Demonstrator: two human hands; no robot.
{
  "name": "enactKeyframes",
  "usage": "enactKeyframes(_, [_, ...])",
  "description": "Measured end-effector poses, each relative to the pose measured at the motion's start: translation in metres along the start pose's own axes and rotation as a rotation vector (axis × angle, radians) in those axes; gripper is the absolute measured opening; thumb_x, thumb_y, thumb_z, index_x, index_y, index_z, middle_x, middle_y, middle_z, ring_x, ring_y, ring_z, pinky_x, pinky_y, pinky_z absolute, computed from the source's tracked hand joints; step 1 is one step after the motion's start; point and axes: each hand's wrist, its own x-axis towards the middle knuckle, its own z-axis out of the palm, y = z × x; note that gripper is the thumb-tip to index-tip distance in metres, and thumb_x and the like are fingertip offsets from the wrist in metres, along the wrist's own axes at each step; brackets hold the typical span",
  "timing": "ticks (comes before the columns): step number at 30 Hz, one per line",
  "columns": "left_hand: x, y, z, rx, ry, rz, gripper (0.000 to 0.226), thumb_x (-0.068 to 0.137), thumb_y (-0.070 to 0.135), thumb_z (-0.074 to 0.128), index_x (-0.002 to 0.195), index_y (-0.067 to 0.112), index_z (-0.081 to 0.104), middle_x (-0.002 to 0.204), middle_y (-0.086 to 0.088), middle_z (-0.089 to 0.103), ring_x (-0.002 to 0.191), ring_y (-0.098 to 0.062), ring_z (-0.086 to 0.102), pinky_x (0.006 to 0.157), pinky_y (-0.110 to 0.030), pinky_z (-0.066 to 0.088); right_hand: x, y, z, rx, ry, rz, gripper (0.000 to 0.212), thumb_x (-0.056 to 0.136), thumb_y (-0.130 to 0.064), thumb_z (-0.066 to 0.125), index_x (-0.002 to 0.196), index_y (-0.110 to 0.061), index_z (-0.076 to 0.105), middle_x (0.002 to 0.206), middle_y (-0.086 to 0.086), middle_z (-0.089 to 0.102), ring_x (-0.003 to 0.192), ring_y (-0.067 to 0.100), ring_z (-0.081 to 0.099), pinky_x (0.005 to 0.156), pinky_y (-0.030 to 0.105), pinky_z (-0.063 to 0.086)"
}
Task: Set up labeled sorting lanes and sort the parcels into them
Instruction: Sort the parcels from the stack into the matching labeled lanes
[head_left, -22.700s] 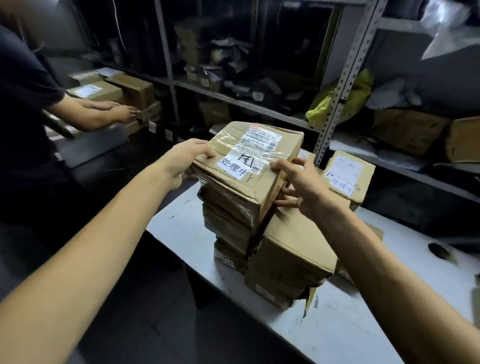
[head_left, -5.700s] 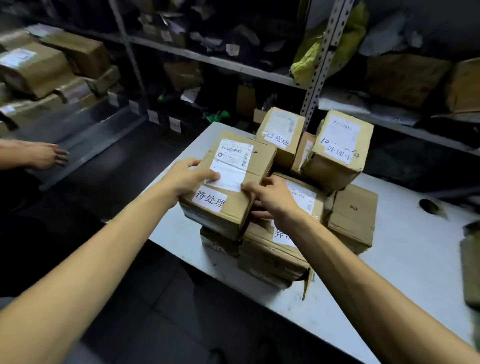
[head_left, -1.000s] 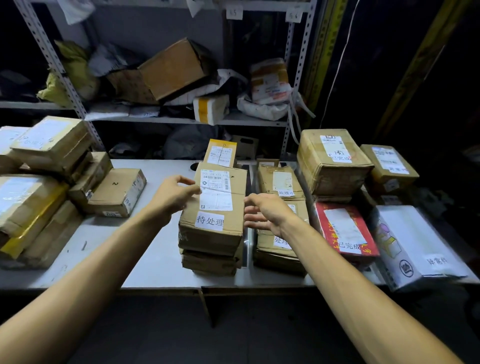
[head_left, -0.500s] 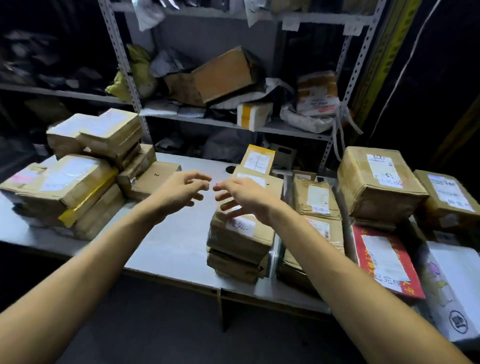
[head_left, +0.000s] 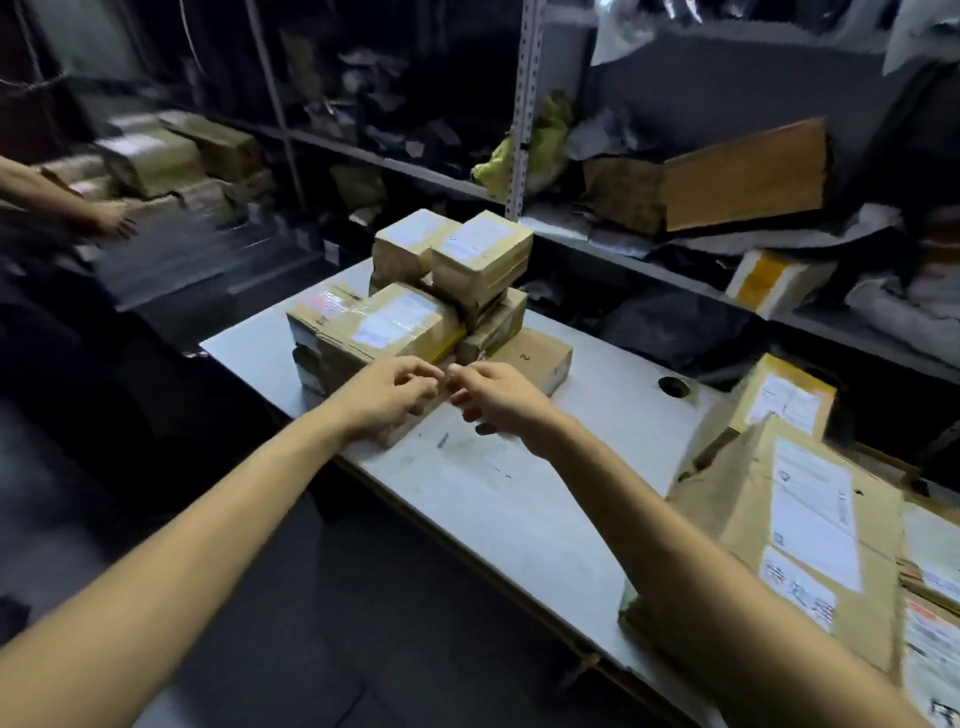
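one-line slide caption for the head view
Left hand and right hand hover close together near a parcel stack on the white table.

Digit "2" on flat brown box (head_left: 525, 357); other parcel labels (head_left: 811, 519) blurred, unreadable.

Left hand (head_left: 387, 397), right hand (head_left: 496, 402) by parcels (head_left: 395, 322)

Pale table (head_left: 519, 493), hole (head_left: 674, 386) at 2 o'clock. Box stack (head_left: 374, 332) at 11, flat box (head_left: 530, 356) touching it. More boxes (head_left: 789, 530) at 4.
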Motion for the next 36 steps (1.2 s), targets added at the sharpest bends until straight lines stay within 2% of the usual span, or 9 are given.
enactKeyframes(5, [0.015, -0.046, -0.056, 0.029, 0.05, -0.068, 0.018, 0.098, 0.018, 0.054, 0.111, 0.02, 0.068, 0.097, 0.0, 0.068, 0.082, -0.012, 0.062, 0.064, -0.018, 0.049, 0.05, -0.011, 0.033, -0.069, 0.021, 0.03, 0.05, 0.104, -0.041, 0.044, 0.119, 0.004, 0.061, 0.119, 0.029, 0.062, 0.084, 0.023, 0.049, 0.072, 0.042, 0.047])
enactKeyframes(9, [0.035, -0.073, -0.084, 0.023, 0.066, -0.096, 0.017, 0.099, 0.019, 0.053, 0.108, 0.024, 0.066, 0.102, -0.001, 0.069, 0.083, -0.01, 0.062, 0.063, -0.018, 0.047, 0.082, -0.009, 0.045, -0.028, 0.022, 0.084, 0.047, 0.104, -0.041, 0.043, 0.119, 0.001, 0.059, 0.098, 0.015, 0.058, 0.085, 0.023, 0.048, 0.072, 0.035, 0.041])
enactKeyframes(14, [0.083, -0.1, -0.108, 0.063, 0.045, -0.106, 0.017, 0.097, 0.022, 0.057, 0.11, 0.024, 0.068, 0.105, 0.001, 0.067, 0.093, -0.011, 0.059, 0.07, -0.021, 0.045, 0.135, 0.002, 0.051, -0.025, 0.075, 0.182, 0.036, 0.102, -0.043, 0.046, 0.115, -0.011, 0.057, 0.103, 0.006, 0.058, 0.082, 0.018, 0.052, 0.066, 0.031, 0.046])
enactKeyframes(19, [0.152, -0.121, -0.126, 0.183, 0.031, -0.097, 0.025, 0.093, 0.025, 0.06, 0.118, 0.026, 0.065, 0.118, 0.001, 0.065, 0.111, -0.017, 0.058, 0.099, -0.038, 0.047, 0.19, 0.018, 0.053, 0.082, 0.142, 0.285, 0.049, 0.089, -0.051, 0.055, 0.124, -0.016, 0.049, 0.111, 0.007, 0.055, 0.066, 0.011, 0.044, 0.044, 0.028, 0.036])
enactKeyframes(22, [0.196, -0.132, -0.128, 0.323, 0.014, -0.107, 0.045, 0.089, 0.028, 0.064, 0.133, 0.03, 0.057, 0.137, -0.004, 0.055, 0.127, -0.024, 0.048, 0.105, -0.042, 0.042, 0.228, 0.026, 0.056, 0.118, 0.199, 0.338, 0.054, 0.09, -0.049, 0.058, 0.131, -0.016, 0.043, 0.125, 0.005, 0.055, 0.094, 0.019, 0.059, 0.053, 0.032, 0.05])
enactKeyframes(24, [0.217, -0.134, -0.129, 0.294, -0.043, -0.112, 0.058, 0.086, 0.024, 0.068, 0.14, 0.032, 0.049, 0.144, -0.004, 0.048, 0.13, -0.025, 0.045, 0.104, -0.036, 0.04, 0.246, 0.026, 0.062, 0.19, 0.225, 0.4, 0.065, 0.084, -0.051, 0.063, 0.131, -0.015, 0.037, 0.129, 0.006, 0.052, 0.11, 0.026, 0.058, 0.066, 0.04, 0.058])
enactKeyframes(27, [0.238, -0.139, -0.135, 0.132, -0.178, -0.137, 0.071, 0.088, 0.024, 0.072, 0.148, 0.033, 0.037, 0.138, 0.004, 0.044, 0.116, -0.013, 0.045, 0.086, -0.02, 0.038, 0.26, 0.023, 0.071, 0.246, 0.296, 0.45, 0.095, 0.051, -0.061, 0.068, 0.128, -0.017, 0.032, 0.131, 0.007, 0.05, 0.11, 0.027, 0.06, 0.068, 0.044, 0.062])
enactKeyframes(29, [0.249, -0.142, -0.142, 0.098, -0.234, -0.157, 0.078, 0.087, 0.028, 0.073, 0.151, 0.036, 0.031, 0.142, 0.001, 0.046, 0.11, -0.01, 0.046, 0.084, -0.02, 0.037, 0.264, 0.025, 0.074, 0.282, 0.343, 0.458, 0.095, 0.041, -0.062, 0.066, 0.12, -0.018, 0.037, 0.126, 0.005, 0.053, 0.105, 0.025, 0.064, 0.069, 0.047, 0.063])
enactKeyframes(36, [0.262, -0.145, -0.151, 0.112, -0.296, -0.143, 0.077, 0.084, 0.028, 0.075, 0.15, 0.029, 0.035, 0.142, 0.0, 0.051, 0.106, -0.007, 0.045, 0.088, -0.022, 0.033, 0.266, 0.023, 0.086, 0.375, 0.461, 0.457, 0.079, 0.058, -0.049, 0.073, 0.125, -0.018, 0.044, 0.124, 0.002, 0.057, 0.1, 0.021, 0.066, 0.069, 0.054, 0.062])
